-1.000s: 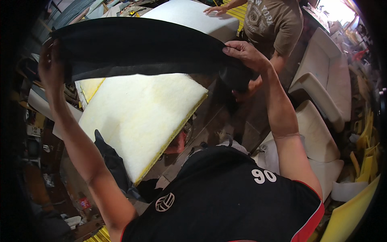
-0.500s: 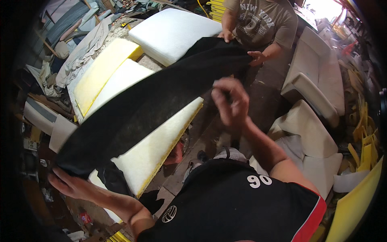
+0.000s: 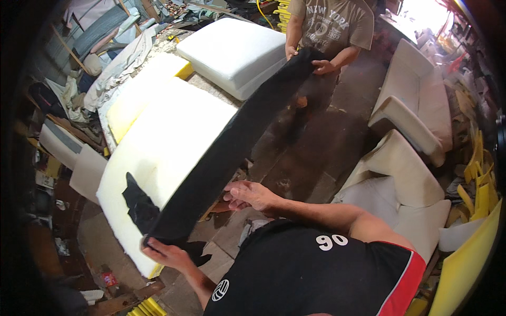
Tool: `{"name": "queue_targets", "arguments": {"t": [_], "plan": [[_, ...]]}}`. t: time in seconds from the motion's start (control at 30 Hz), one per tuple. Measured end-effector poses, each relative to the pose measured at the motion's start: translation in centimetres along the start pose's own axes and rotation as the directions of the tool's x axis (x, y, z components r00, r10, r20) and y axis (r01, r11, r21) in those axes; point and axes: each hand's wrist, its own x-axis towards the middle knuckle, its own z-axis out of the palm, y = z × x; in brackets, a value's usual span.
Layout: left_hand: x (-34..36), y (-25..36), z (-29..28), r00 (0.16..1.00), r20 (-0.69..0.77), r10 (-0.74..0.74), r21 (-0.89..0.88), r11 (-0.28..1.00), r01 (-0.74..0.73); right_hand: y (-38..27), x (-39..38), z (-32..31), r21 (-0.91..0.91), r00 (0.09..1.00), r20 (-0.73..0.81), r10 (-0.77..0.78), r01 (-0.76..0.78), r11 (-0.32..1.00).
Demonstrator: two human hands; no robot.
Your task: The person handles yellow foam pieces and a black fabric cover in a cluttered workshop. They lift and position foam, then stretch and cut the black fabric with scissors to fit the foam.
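1. Head view: one black cloth (image 3: 232,142) stretches diagonally from me to one co-worker (image 3: 337,29), whose two hands (image 3: 323,67) hold its far end.
2. My left fingers (image 3: 157,245) pinch its near end.
3. My right fingers (image 3: 238,186), loosely spread, are just beside its edge.

Worktable (image 3: 212,89) under 1 white cushion (image 3: 232,51) and yellow foam (image 3: 124,117)

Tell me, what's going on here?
The person's left hand grips the near end of a long black cloth strip, while a co-worker's two hands hold the far end. The strip runs slantwise between them, partly hiding the edge of a white padding sheet. The person's right hand is beside the strip, seemingly empty. A smaller black piece lies on the padding.
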Motion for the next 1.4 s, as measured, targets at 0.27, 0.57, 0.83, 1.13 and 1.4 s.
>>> {"name": "queue_targets", "arguments": {"t": [0.27,0.57,0.83,1.13,1.4], "plan": [[-7.0,-0.2,-5.0,0.925,0.380,-0.003,0.037,0.999,-0.012,5.7,-3.1,1.1,0.369,0.990,-0.099,0.104,-0.061,0.927],[-8.6,-2.1,-8.9,0.747,0.663,-0.053,0.049,0.998,0.028,10.0,-4.0,3.1,0.374,0.984,-0.126,0.125,-0.070,0.925],[-7.0,-7.4,-10.8,0.454,0.883,-0.119,-0.090,0.907,0.412,14.0,-3.2,8.4,0.283,0.866,-0.486,0.118,0.028,0.959],[-7.2,-15.0,-11.1,0.131,0.971,-0.198,0.011,0.589,0.808,20.7,-2.3,13.6,0.141,0.696,-0.717,-0.033,0.191,0.971],[-5.0,-12.8,-12.8,-0.091,0.946,-0.312,0.204,0.350,0.914,23.0,-4.2,17.9,0.209,0.661,-0.749,-0.039,0.292,0.933]]}}
